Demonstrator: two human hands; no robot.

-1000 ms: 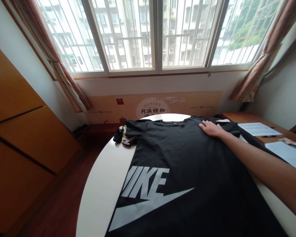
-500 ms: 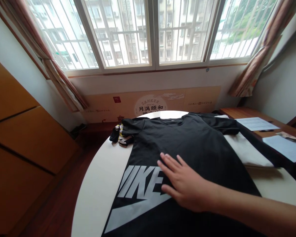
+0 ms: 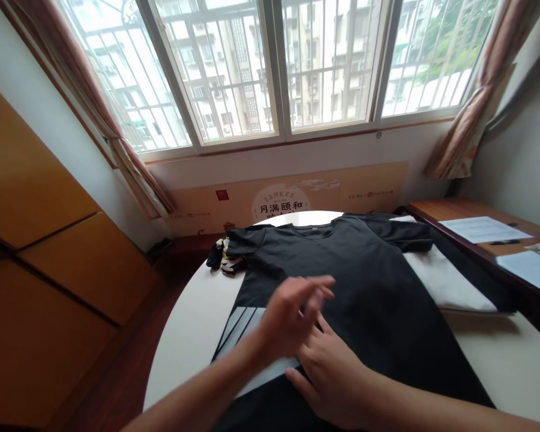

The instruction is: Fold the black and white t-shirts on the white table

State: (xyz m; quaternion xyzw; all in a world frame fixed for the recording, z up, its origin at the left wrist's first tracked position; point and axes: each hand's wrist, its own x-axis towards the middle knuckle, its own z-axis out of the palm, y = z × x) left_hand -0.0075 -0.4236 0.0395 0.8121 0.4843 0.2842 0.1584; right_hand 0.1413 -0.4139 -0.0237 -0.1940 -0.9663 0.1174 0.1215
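A black T-shirt (image 3: 364, 288) with a large light-grey printed logo lies spread on a white round table (image 3: 180, 336), its neckline at the far side. My right hand (image 3: 330, 366) rests on the middle of the shirt near the print, its thumb held apart. Its fingertips are partly hidden behind my left hand. Slightly blurred, my left hand (image 3: 292, 312) is above the shirt and crosses in front of the right one. Its fingers are loosely bent and point right, with nothing seen in them. Under the shirt's left sleeve sits a bunched patterned cloth (image 3: 227, 258).
A folded white cloth (image 3: 445, 279) lies on the table at the shirt's right. Beyond it, a brown wooden desk (image 3: 441, 210) bears paper sheets (image 3: 481, 229) and a pen. An orange cabinet (image 3: 63, 270) stands at left; a barred window and curtains are behind.
My left hand has come into view from below and now crosses over the right. My right hand has moved slightly down and stays on the shirt. The camera view has shifted a little.
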